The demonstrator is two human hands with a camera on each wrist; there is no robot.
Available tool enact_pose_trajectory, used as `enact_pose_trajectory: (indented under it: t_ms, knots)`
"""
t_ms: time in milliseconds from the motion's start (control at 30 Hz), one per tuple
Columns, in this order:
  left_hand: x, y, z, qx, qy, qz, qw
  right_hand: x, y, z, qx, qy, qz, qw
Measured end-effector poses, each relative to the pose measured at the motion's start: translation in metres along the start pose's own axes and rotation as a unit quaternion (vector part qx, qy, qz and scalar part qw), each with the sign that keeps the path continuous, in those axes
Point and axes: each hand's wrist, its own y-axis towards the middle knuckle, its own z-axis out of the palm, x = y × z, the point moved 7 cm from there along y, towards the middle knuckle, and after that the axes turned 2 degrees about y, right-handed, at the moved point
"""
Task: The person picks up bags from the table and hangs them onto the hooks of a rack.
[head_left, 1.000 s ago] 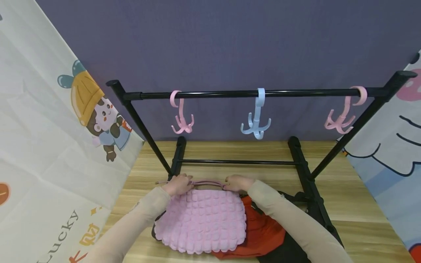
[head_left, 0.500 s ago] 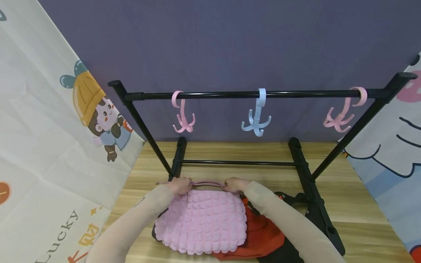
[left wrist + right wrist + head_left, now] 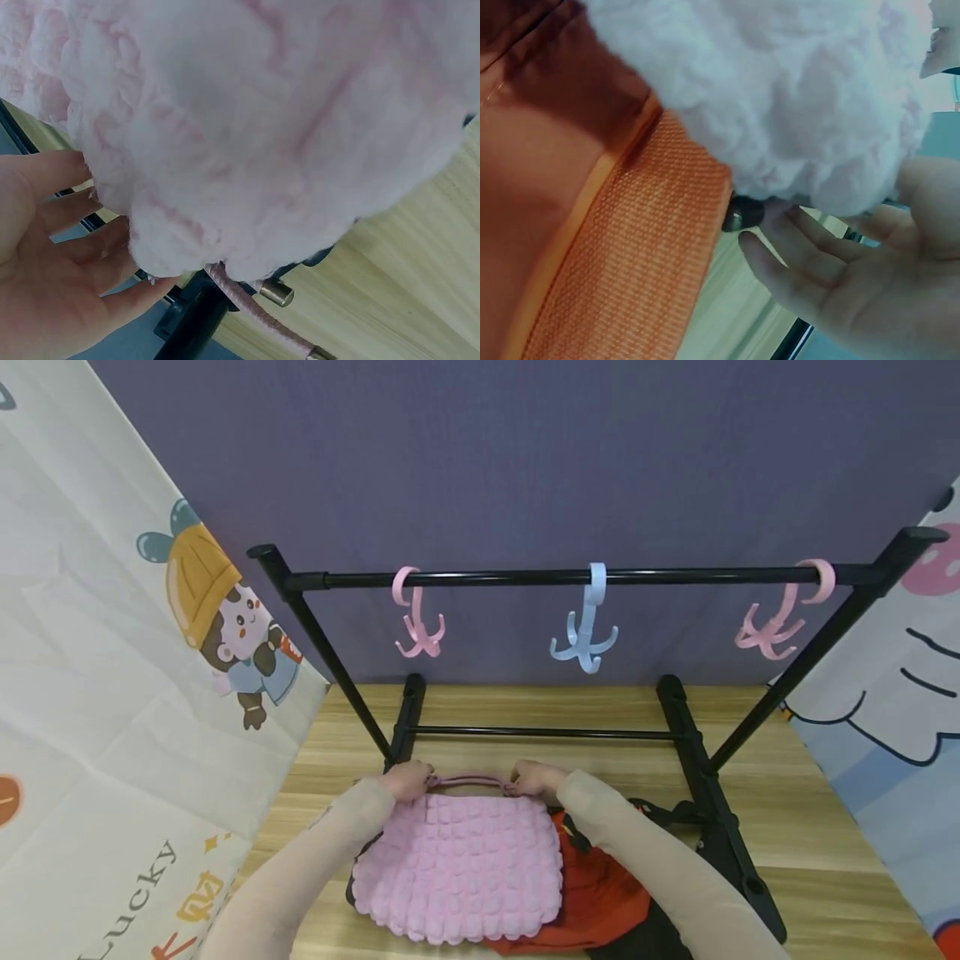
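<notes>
A pink, puffy quilted bag (image 3: pixel 457 868) lies low in the head view, its thin strap (image 3: pixel 472 779) arching along the top. At the top left corner, my left hand (image 3: pixel 407 779) grips the bag by the strap's end. My right hand (image 3: pixel 537 777) holds the opposite upper corner. Up close in the left wrist view, the left hand's fingers (image 3: pixel 112 247) go behind the fluffy edge, near a pink cord (image 3: pixel 259 311) with metal tips. The right wrist view has the right hand (image 3: pixel 862 270) at the bag's edge, fingers partly hidden behind it.
A red-orange bag (image 3: pixel 600 893) and black items (image 3: pixel 645 935) lie partly under the pink bag at right. Behind stands a black rack (image 3: pixel 495 578) bearing a pink hook (image 3: pixel 420 627), a blue hook (image 3: pixel 585 627) and another pink hook (image 3: pixel 772 627). Printed sheets (image 3: pixel 90 652) flank both sides.
My left hand has shifted slightly, and the strap end that stuck out to its left now barely shows. The bag and my right hand have stayed almost in place.
</notes>
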Motion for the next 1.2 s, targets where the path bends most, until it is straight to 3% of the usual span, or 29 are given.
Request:
enact_pose_trajectory:
  t_ms: [67, 133, 233, 267, 367, 400, 533, 700, 767, 833, 900, 933, 1000, 1067, 1200]
  knots:
    - [0.0, 0.0, -0.001, -0.007, 0.008, 0.005, 0.9999, 0.036, -0.023, -0.012, -0.002, 0.022, -0.018, 1.0]
    - [0.002, 0.001, 0.0, -0.016, 0.017, 0.006, 0.9997, 0.062, -0.04, -0.023, -0.006, 0.033, -0.008, 0.999]
    - [0.009, 0.005, 0.003, -0.024, 0.029, -0.004, 0.9993, 0.075, -0.048, -0.031, -0.021, 0.021, -0.016, 0.999]
    - [0.011, 0.006, 0.005, -0.025, 0.031, -0.007, 0.9992, 0.07, -0.046, -0.031, -0.027, 0.037, -0.038, 0.998]
    - [0.015, 0.007, 0.005, -0.027, 0.014, -0.017, 0.9994, 0.088, -0.065, -0.04, -0.042, 0.088, -0.008, 0.995]
    - [0.015, 0.007, 0.005, -0.027, 0.009, -0.02, 0.9994, 0.089, -0.068, -0.042, -0.045, 0.11, -0.025, 0.993]
    - [0.014, 0.003, 0.0, -0.05, -0.004, -0.017, 0.9986, 0.143, -0.113, -0.064, -0.035, 0.153, 0.049, 0.986]
    - [0.026, 0.011, 0.007, -0.042, -0.039, -0.026, 0.998, 0.158, -0.125, -0.073, -0.029, 0.164, 0.069, 0.984]
    - [0.035, 0.018, 0.015, -0.051, -0.031, 0.001, 0.9982, 0.159, -0.125, -0.075, -0.032, 0.167, 0.063, 0.984]
    - [0.062, 0.038, 0.039, -0.088, -0.038, 0.062, 0.9935, 0.16, -0.126, -0.077, -0.039, 0.165, 0.052, 0.984]
    - [0.073, 0.044, 0.047, -0.085, -0.04, 0.075, 0.9928, 0.163, -0.128, -0.079, -0.047, 0.161, 0.039, 0.985]
    - [0.075, 0.043, 0.045, -0.085, -0.049, 0.079, 0.992, 0.165, -0.129, -0.081, -0.053, 0.157, 0.034, 0.986]
    - [0.076, 0.041, 0.04, -0.063, -0.104, 0.056, 0.9909, 0.169, -0.131, -0.084, -0.061, 0.144, 0.021, 0.987]
    - [0.055, 0.019, 0.014, -0.032, -0.136, 0.004, 0.9902, 0.172, -0.133, -0.087, -0.065, 0.141, 0.011, 0.988]
    - [0.033, -0.009, -0.014, -0.043, -0.188, -0.002, 0.9812, 0.18, -0.139, -0.092, -0.077, 0.138, -0.021, 0.987]
